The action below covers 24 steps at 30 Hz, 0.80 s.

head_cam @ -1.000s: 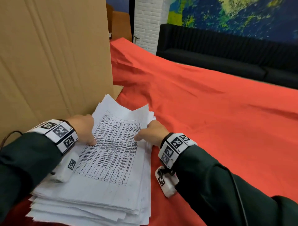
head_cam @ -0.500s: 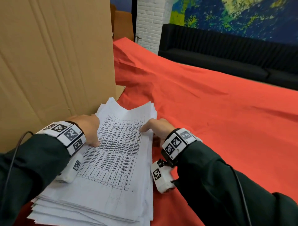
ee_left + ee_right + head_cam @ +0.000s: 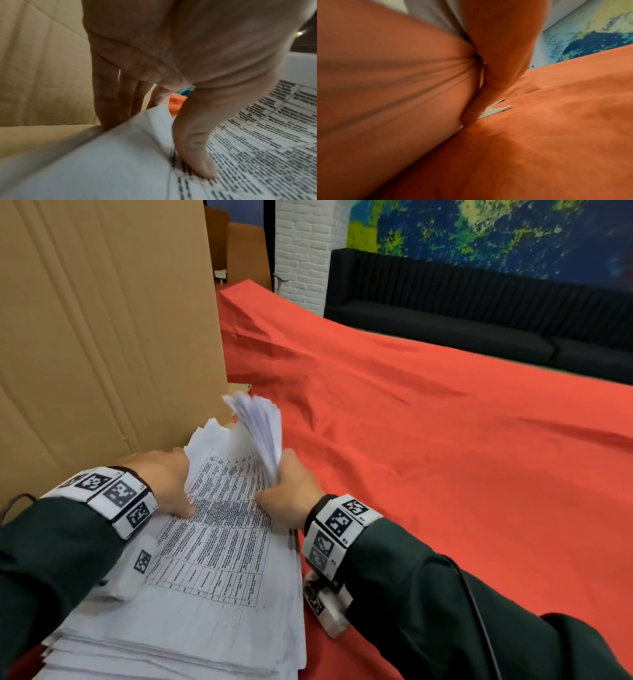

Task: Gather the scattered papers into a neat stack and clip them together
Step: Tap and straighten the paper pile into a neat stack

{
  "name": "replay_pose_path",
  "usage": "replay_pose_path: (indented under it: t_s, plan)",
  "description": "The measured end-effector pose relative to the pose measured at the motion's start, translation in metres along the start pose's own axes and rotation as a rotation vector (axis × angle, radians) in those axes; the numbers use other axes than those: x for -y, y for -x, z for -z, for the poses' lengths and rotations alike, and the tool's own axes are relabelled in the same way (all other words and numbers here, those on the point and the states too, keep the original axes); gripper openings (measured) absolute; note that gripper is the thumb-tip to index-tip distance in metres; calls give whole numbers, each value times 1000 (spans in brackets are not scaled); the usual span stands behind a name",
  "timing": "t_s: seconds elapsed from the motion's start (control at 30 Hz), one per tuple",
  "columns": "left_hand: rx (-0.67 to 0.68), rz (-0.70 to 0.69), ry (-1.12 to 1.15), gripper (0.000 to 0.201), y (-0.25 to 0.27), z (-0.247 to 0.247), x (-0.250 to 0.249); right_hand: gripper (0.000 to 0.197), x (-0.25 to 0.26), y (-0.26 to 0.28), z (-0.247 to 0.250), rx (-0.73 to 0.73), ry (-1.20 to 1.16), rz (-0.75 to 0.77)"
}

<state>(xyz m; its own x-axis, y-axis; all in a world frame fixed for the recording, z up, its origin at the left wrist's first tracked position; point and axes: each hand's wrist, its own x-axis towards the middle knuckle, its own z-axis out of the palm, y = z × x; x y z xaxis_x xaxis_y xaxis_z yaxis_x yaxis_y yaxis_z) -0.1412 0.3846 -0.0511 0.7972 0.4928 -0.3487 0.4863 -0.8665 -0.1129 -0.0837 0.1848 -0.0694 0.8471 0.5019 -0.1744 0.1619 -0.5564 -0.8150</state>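
Note:
A thick, ragged stack of white papers (image 3: 205, 594) lies on the red cloth, its top sheet printed with a table. My left hand (image 3: 164, 484) holds the stack's left edge, the thumb (image 3: 197, 162) pressing on the top sheet and the fingers (image 3: 109, 97) down along the side. My right hand (image 3: 291, 491) grips the stack's right edge and has bent up a bundle of sheets (image 3: 260, 429), which fans out blurred above it. In the right wrist view the lifted paper (image 3: 376, 81) fills the left, with a finger (image 3: 501, 54) against it. No clip is in view.
A tall cardboard sheet (image 3: 102, 320) stands right against the stack on the left. The red cloth (image 3: 445, 457) spreads wide to the right and back. A black sofa (image 3: 479, 309) and a white brick pillar (image 3: 301, 251) stand beyond it.
My right hand went from resting on the top sheet to gripping the right edge and lifting a bundle of sheets upward. The left hand has stayed on the left edge.

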Motion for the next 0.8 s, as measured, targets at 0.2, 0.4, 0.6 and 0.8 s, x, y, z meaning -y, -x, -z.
replay_pose_path:
  t_s: [0.2,0.4,0.6,0.8]
  plan:
    - [-102,-144,842,148,13,17,9,28,-17,23,61,-120,-548,11]
    - [5,-571,1593,81,48,42,-86,45,-15,62,172,-441,-543,354]
    - [-562,-857,1538,20,94,88,-227,53,-19,127,281,-811,-320,577]
    - [-507,-1063,1606,27,132,104,-307,45,-68,181,331,-1001,-299,587]
